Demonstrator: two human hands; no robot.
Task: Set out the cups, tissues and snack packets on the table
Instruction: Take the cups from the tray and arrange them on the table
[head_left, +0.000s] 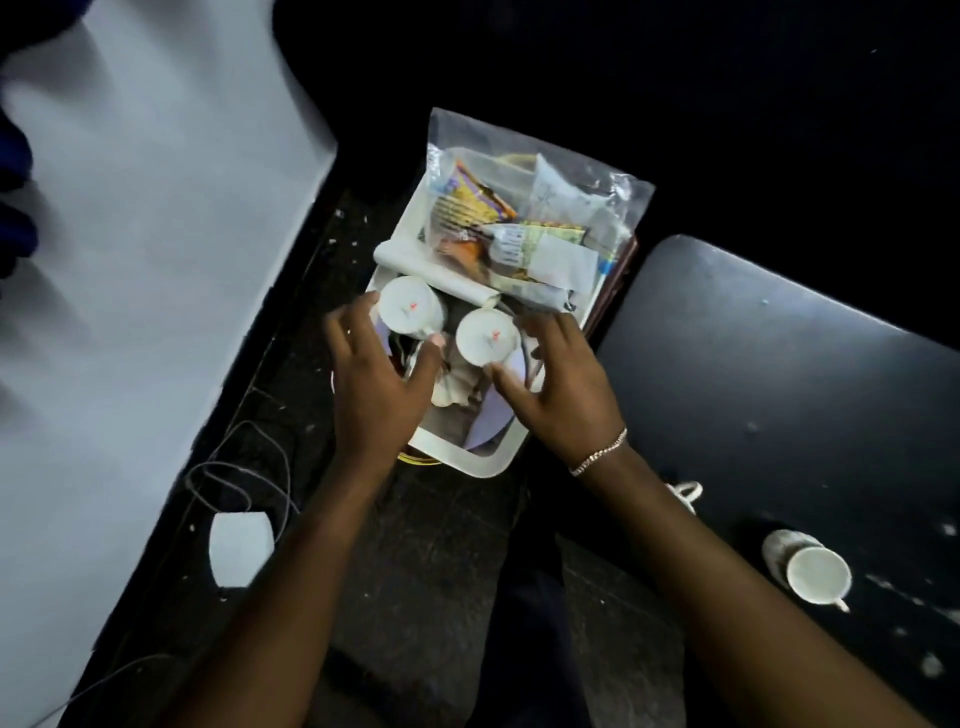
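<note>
Head view: in the basket (488, 464), beside the snack packets (467, 208), the left cup (409, 312) is gripped by the curled fingers (357, 316) of the left hand (382, 387), the right cup (487, 338) by the right hand (553, 387). Both cups are judged rigid, light and breakable; the side walls are to be held.

Left grip (382, 379) holds one cup (410, 312) — right grip (556, 384), another (488, 339).

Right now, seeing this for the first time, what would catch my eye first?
The left hand and right hand each grip a white cup, the left cup and the right cup, in a white basket at the centre. Behind them lies a clear bag of bright snack packets; a third cup stands on the dark table at right.
</note>
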